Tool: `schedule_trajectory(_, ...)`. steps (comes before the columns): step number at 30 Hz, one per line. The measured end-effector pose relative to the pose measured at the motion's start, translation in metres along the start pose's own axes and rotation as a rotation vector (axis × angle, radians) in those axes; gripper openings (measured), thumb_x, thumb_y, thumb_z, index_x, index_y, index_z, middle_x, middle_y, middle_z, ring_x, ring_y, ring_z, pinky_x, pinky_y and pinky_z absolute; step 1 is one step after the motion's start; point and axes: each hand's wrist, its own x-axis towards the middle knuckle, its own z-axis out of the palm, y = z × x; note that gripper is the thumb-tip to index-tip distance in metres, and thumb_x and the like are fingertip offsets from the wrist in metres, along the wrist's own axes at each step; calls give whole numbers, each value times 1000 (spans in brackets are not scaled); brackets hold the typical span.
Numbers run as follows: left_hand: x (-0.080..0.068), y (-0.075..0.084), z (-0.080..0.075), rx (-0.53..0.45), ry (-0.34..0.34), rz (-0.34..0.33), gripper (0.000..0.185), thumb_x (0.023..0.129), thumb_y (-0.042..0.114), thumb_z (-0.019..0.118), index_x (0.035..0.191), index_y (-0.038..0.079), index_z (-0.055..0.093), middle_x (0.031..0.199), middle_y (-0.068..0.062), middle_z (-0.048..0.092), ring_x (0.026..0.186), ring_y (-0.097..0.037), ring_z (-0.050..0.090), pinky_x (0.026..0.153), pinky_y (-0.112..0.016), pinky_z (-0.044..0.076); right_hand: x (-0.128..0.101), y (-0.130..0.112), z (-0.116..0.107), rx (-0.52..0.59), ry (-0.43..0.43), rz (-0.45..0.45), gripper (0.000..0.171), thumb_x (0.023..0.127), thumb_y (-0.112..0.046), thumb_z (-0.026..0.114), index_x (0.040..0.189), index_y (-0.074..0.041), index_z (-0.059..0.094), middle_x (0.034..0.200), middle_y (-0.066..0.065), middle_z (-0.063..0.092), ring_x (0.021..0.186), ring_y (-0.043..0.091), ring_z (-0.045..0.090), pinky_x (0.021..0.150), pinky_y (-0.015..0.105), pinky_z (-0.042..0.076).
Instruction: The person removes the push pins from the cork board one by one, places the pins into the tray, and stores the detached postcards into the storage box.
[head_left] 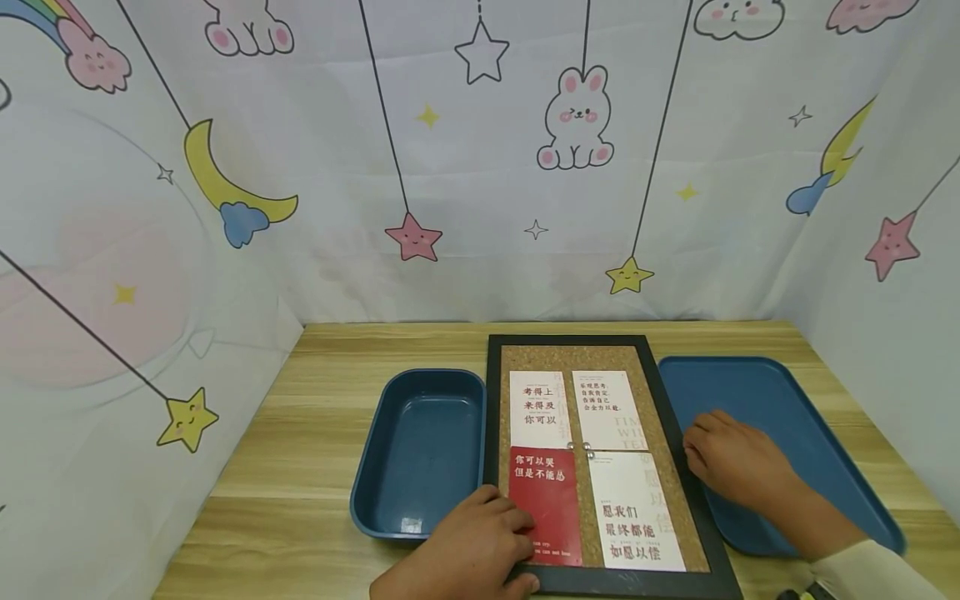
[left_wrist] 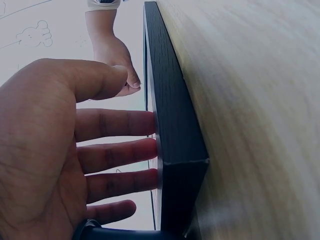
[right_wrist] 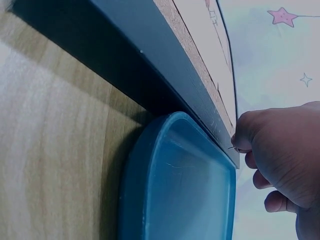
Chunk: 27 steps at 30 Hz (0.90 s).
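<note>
A cork board (head_left: 536, 358) in a black frame lies flat on the table. Three white cards and one red card (head_left: 543, 508) are arranged on it in two rows. Silver pushpins (head_left: 588, 451) sit where the cards' inner corners meet. My left hand (head_left: 476, 542) rests its fairly straight fingertips on the red card's left side, by the frame's near-left edge. Over the board's right edge and the blue tray, my right hand (head_left: 738, 458) pinches a small pushpin between thumb and finger. Only its thin needle (right_wrist: 231, 147) shows in the right wrist view; the head is hidden.
A deep blue bin (head_left: 423, 458) stands against the board's left side. On the right, a shallow blue tray (head_left: 757, 392) adjoins the frame. Printed white cloth (head_left: 480, 167) hangs behind the wooden table (head_left: 322, 417). A dark object (head_left: 806, 593) pokes in at the bottom right.
</note>
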Motion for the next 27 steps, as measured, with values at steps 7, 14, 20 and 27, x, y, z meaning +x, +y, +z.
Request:
schedule_trajectory(7,0,0,-1,-16,-8,-1,31,93,53,67,110,30,79,117,12,69,105,-3,60,100,-34,43,0,1,1,-2,-2,0,21,87,-11,74,78,-20,57,82,-6,49,74,14,43,59,32,40)
schedule_trajectory(14,0,0,0,-21,-12,-7,31,93,53,67,111,30,79,118,12,68,106,-4,60,101,-35,43,-1,0,1,-6,-8,9,17,88,-12,74,80,-19,61,83,-6,51,76,15,46,59,33,43)
schedule_trajectory(20,0,0,-1,-22,-19,-12,31,94,53,67,111,30,79,119,13,68,106,-4,60,101,-35,43,-1,0,2,-11,-16,18,15,88,-12,76,82,-18,63,88,-3,57,80,18,52,62,35,47)
schedule_trajectory(27,0,0,-1,-23,-21,-14,32,94,53,66,112,31,79,119,13,68,107,-4,59,101,-35,42,0,-1,3,-18,-11,17,15,88,-13,77,82,-18,64,86,-3,56,79,19,51,62,36,47)
